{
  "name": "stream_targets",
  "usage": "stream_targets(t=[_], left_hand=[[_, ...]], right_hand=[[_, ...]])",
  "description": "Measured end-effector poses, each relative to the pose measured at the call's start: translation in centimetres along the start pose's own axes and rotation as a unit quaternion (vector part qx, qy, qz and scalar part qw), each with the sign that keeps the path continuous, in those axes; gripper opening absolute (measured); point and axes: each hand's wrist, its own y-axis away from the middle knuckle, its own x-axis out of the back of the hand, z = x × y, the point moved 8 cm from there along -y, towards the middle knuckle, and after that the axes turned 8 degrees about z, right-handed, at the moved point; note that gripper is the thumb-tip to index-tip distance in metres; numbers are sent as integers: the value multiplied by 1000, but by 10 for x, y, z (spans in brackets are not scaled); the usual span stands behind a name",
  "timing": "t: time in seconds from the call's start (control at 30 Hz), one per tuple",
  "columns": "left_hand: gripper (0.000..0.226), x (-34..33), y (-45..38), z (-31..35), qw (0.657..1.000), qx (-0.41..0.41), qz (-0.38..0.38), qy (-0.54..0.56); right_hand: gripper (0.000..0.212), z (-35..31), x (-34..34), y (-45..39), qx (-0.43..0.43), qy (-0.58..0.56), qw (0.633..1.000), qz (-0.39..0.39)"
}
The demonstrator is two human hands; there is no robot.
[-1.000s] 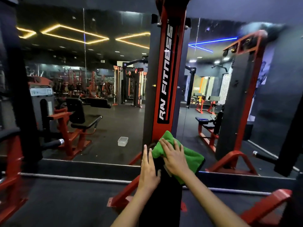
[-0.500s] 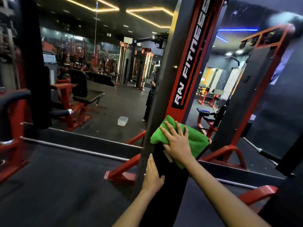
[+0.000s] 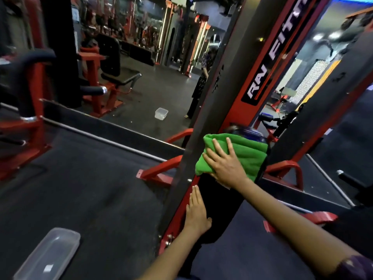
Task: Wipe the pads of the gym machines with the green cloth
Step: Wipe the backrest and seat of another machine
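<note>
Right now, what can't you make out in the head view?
- Black pad: its top lies under the green cloth and right hand.
- Clear plastic container: motion-blurred, cut off by the bottom edge.
- Left hand: palm contact hidden by its own back.

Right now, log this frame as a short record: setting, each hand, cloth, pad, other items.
setting: gym floor facing a mirror
right hand: fingers spread flat, pressing the green cloth
left hand: flat against the pad's left edge, below the cloth
cloth: bunched at the top of the pad
pad: black, upright, on a red-framed machine
other items: clear plastic box on the floor, lower left
</note>
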Motion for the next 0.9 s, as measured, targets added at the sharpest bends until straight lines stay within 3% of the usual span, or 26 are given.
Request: stream_targets(t=[0.13, 0.37, 0.53, 0.73, 0.9], left_hand=[[112, -9, 3, -2, 1000, 27, -9, 11], [110, -14, 7, -11, 998, 59, -31, -7], [114, -17, 14, -24, 997, 61, -35, 19], [111, -31, 19, -39, 996, 66, -52, -6], [107, -47, 28, -59, 994, 85, -57, 35]], right_hand=[[67, 16, 7, -5, -114, -10, 993, 18], [64, -41, -18, 14, 18, 8, 999, -42], [61, -13, -5, 6, -127, -1, 992, 3], [49, -77, -31, 28, 19, -11, 997, -76], [61, -39, -18, 13, -109, -23, 994, -14]])
